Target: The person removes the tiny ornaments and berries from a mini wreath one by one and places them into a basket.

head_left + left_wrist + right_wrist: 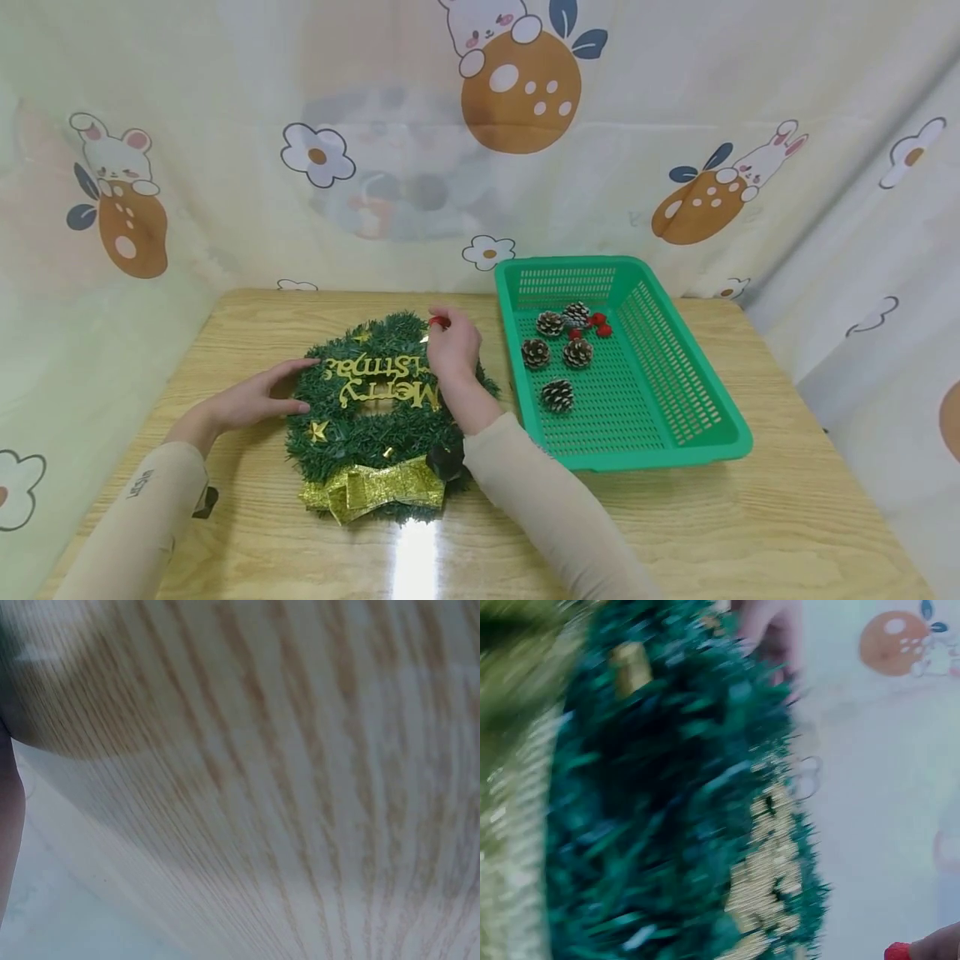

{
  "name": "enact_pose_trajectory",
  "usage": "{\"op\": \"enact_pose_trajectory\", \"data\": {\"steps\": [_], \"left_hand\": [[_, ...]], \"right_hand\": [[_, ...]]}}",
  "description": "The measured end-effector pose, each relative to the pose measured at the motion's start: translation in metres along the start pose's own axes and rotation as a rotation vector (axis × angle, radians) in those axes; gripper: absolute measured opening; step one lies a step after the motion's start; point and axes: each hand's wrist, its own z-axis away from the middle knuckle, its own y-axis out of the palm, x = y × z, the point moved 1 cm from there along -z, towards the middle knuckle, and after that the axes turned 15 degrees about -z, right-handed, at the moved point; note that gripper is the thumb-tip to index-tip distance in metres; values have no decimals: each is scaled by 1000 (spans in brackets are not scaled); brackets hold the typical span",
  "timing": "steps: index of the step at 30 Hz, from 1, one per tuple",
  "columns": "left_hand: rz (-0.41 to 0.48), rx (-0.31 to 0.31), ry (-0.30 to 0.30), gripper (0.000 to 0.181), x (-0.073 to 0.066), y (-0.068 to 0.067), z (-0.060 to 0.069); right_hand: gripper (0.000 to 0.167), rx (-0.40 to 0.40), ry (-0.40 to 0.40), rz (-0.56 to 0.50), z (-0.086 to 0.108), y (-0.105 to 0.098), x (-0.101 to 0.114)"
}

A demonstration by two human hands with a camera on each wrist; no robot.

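A green tinsel Christmas wreath (341, 433) lies on the table, its gold "Merry Christmas" lettering (390, 393) upside down to me. It carries a gold bow (375, 487) on the near side and small gold stars (317, 431). My left hand (251, 398) touches the wreath's left edge, thumb and fingers spread apart. Above the wreath's far right part, my right hand (455, 346) pinches a small red berry (438, 321). In the right wrist view the red berry (898, 951) shows at the fingertips; whether it touches the wreath is unclear.
To the right stands a green plastic basket (727, 437). Inside are several pinecones (578, 353) and red berries (603, 330). A patterned curtain (397, 225) hangs behind the wooden table (750, 517). The left wrist view shows mostly blurred wood grain.
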Motion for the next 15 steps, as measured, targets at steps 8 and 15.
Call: {"op": "enact_pose_trajectory", "data": {"steps": [8, 15], "left_hand": [[-13, -4, -4, 78, -2, 0, 1], [-17, -2, -2, 78, -3, -1, 2]], "right_hand": [[27, 38, -35, -56, 5, -2, 29], [31, 42, -23, -116, -4, -10, 53]]}}
